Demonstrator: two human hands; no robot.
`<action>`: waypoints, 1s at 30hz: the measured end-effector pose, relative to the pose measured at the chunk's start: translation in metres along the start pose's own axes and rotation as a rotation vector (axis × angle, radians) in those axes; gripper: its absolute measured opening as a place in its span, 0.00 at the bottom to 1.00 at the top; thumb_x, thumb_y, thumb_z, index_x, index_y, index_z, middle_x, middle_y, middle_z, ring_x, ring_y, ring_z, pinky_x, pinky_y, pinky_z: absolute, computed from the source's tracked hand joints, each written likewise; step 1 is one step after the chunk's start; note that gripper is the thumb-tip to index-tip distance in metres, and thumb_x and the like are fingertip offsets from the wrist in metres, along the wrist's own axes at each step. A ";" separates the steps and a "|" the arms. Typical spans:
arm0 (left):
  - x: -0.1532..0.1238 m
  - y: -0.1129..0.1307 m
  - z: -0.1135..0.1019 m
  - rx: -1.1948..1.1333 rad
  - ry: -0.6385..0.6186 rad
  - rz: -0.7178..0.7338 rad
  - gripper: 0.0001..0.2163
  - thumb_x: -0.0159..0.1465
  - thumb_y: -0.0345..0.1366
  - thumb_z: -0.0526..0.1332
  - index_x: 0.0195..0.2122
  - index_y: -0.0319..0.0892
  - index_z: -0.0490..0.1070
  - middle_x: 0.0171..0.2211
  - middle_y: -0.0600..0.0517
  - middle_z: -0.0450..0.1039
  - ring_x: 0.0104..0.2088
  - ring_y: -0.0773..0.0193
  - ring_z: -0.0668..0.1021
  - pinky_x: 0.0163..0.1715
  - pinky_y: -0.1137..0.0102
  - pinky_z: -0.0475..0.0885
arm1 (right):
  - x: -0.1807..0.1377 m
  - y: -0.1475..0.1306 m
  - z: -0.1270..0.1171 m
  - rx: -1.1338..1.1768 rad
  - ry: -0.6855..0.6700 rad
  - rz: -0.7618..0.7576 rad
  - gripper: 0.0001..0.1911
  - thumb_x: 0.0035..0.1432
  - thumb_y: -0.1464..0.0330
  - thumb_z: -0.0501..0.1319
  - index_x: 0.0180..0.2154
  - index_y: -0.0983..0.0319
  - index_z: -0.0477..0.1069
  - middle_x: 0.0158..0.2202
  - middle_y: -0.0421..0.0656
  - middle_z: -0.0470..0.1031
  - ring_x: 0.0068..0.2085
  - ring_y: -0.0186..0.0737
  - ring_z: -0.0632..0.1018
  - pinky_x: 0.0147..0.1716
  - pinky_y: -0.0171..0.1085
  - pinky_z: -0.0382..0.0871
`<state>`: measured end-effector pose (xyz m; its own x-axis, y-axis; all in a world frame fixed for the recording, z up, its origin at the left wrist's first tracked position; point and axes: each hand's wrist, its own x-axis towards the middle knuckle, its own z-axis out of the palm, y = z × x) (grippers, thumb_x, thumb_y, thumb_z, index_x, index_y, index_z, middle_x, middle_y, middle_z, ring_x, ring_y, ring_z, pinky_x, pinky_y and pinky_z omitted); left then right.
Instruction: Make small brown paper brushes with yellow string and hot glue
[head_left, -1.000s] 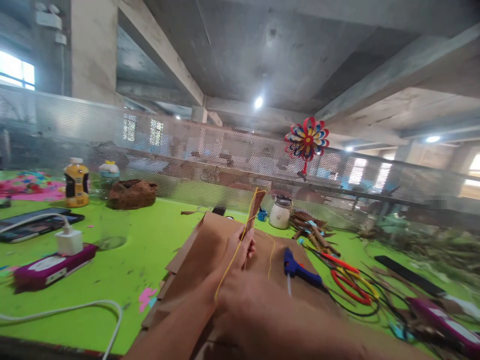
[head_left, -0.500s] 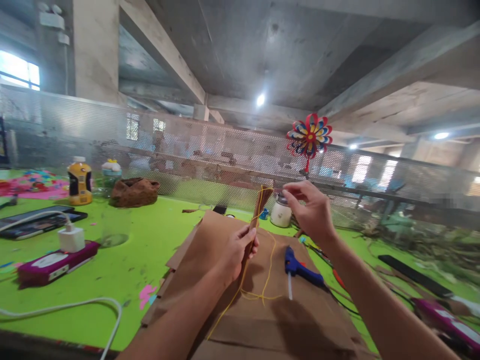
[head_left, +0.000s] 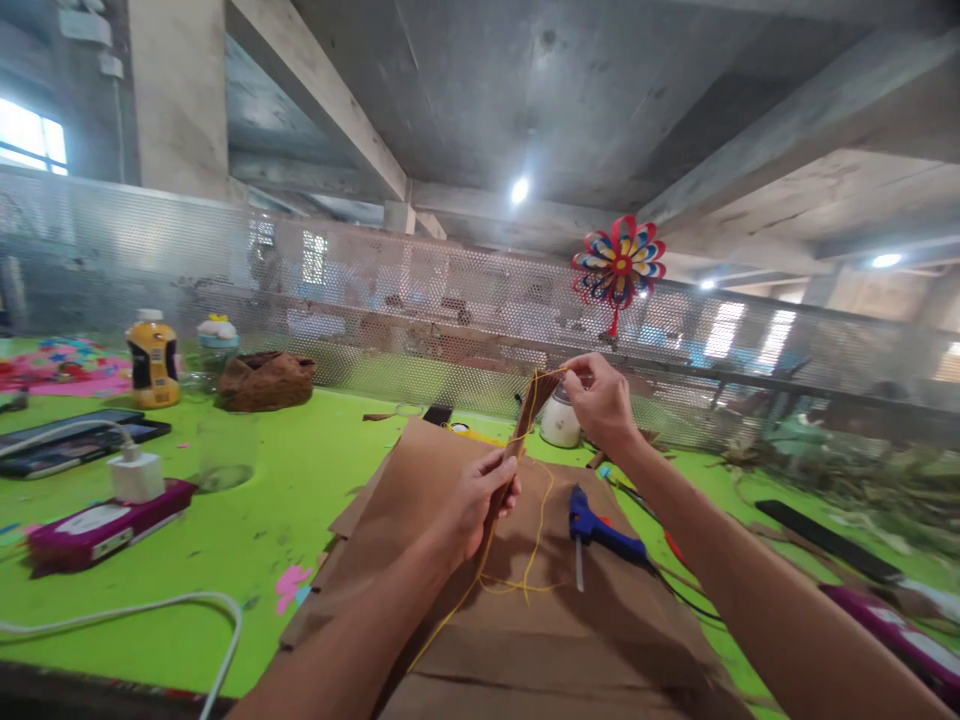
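Note:
My left hand [head_left: 476,500] is closed round the lower part of a thin brown strip [head_left: 525,415] that stands upright above the brown paper sheets [head_left: 525,640]. A yellow string [head_left: 525,560] runs over the strip's top and hangs down in loops onto the paper. My right hand [head_left: 600,400] pinches that string at the top of the strip, fingers pressed together.
A blue glue gun [head_left: 596,530] lies on the paper to the right. On the green table [head_left: 247,520] are a white jar [head_left: 559,420], a yellow bottle [head_left: 152,360], a brown bag [head_left: 266,380], a white charger [head_left: 137,475] on a purple box, phones and scissors. A perforated metal screen [head_left: 375,300] carries a paper pinwheel [head_left: 619,262].
My right hand rose from low in front of the camera to the strip's top, then moved in and pinched the yellow string there. The left hand kept its hold.

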<state>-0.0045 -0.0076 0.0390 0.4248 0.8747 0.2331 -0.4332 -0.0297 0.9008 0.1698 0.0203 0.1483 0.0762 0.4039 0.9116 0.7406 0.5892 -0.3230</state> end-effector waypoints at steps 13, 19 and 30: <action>0.005 -0.006 -0.006 -0.033 -0.003 -0.030 0.13 0.56 0.41 0.62 0.38 0.39 0.68 0.23 0.56 0.63 0.19 0.76 0.65 0.17 0.79 0.53 | 0.005 0.009 0.009 0.646 -0.042 0.337 0.14 0.39 0.71 0.62 0.33 0.63 0.69 0.21 0.35 0.67 0.23 0.31 0.68 0.26 0.34 0.62; 0.007 -0.009 -0.009 -0.011 0.010 -0.022 0.12 0.55 0.42 0.62 0.36 0.39 0.68 0.22 0.56 0.64 0.18 0.76 0.64 0.17 0.79 0.52 | 0.014 0.015 0.010 0.264 0.119 0.181 0.08 0.42 0.71 0.59 0.29 0.63 0.72 0.16 0.32 0.60 0.19 0.27 0.60 0.21 0.31 0.55; 0.016 -0.005 -0.020 -0.244 0.255 0.013 0.08 0.56 0.35 0.59 0.36 0.37 0.67 0.20 0.56 0.63 0.17 0.75 0.65 0.16 0.79 0.55 | 0.012 0.032 -0.050 0.904 0.372 0.498 0.05 0.48 0.69 0.58 0.26 0.64 0.71 0.09 0.31 0.59 0.17 0.30 0.66 0.25 0.34 0.69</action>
<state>-0.0117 0.0159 0.0307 0.2194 0.9685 0.1176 -0.6275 0.0478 0.7771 0.2276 0.0087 0.1618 0.5403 0.5923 0.5977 -0.1804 0.7753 -0.6053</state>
